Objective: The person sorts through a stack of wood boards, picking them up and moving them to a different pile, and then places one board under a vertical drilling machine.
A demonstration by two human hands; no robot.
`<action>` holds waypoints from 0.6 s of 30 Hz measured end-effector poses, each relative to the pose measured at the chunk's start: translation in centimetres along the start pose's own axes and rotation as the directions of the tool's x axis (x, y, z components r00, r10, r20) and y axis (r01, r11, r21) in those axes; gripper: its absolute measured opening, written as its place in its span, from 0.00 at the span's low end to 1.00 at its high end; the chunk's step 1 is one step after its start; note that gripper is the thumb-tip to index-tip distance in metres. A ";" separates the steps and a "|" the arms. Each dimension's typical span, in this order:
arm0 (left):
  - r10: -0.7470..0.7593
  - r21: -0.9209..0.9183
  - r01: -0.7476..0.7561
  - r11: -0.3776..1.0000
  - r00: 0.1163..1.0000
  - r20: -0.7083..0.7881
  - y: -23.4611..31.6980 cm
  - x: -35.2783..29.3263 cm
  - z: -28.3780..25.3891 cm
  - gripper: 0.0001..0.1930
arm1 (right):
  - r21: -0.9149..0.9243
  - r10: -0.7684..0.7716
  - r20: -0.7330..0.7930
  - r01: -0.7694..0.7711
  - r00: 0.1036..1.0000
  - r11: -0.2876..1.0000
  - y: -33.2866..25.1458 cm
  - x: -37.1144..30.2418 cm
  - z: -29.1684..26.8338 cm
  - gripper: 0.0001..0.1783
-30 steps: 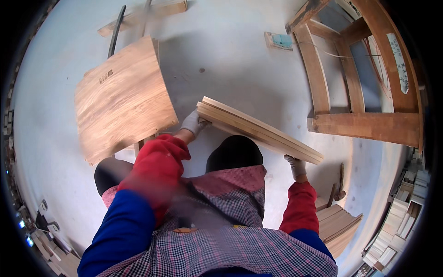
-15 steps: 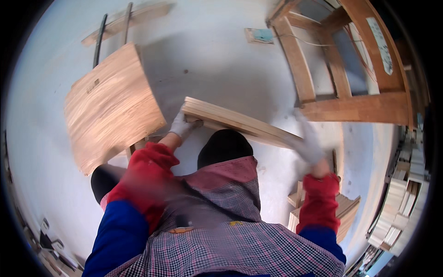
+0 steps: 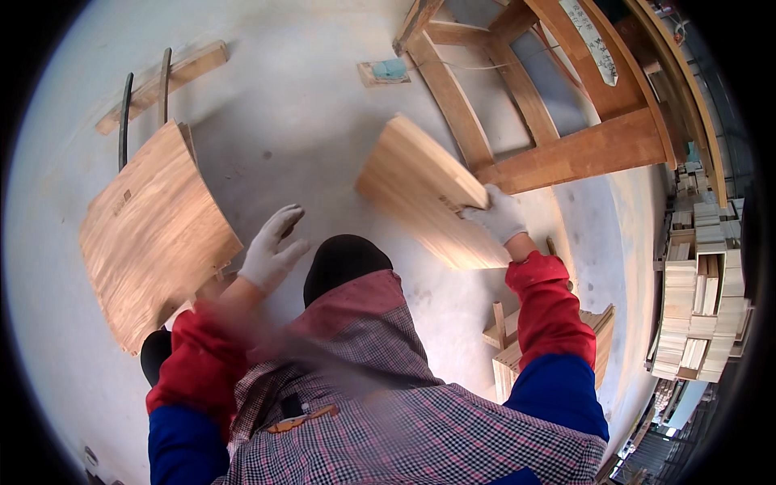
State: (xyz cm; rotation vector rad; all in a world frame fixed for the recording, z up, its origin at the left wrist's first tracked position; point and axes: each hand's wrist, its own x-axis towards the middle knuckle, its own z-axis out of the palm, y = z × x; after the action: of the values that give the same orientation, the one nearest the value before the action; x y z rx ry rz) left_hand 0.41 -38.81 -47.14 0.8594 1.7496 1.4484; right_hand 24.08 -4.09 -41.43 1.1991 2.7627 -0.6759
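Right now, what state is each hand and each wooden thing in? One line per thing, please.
Left hand: gloved, open, holding nothing.
Right hand: gloved, closed on the held boards.
Held boards: tilted, slightly blurred.
Large board at left: marked broad face showing.
Wooden frame: open, with gaps between its members.
Boards at lower right: stacked, partly hidden by the right sleeve.

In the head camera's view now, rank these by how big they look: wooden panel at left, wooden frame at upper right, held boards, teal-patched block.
1. Wooden frame
2. Wooden panel
3. Held boards
4. Teal-patched block

This ranks appearance only; nearness to the camera may mislead.
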 end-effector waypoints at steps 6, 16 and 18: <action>-0.076 -0.010 0.078 0.997 0.921 -0.381 0.2 -5.5 -10.5 0.20 | 0.382 0.013 -0.061 0.011 0.998 0.924 9.2 2.6 -1.4 0.26; -0.025 0.212 0.880 0.426 0.246 -0.969 -6.0 -19.3 -29.8 0.29 | -0.350 0.073 -0.349 -0.202 0.934 0.915 19.3 5.2 -1.0 0.36; -0.053 0.062 0.958 0.281 0.080 -0.995 -7.8 -21.1 -30.0 0.29 | -0.052 0.144 -0.377 -0.176 0.915 0.983 22.6 6.0 -0.6 0.38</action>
State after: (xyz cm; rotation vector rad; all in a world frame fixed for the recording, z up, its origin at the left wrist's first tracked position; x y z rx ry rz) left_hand -13.95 -73.40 -48.78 -0.7628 3.1514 0.2471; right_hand 35.94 13.89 -50.61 1.6662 2.8959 -0.3389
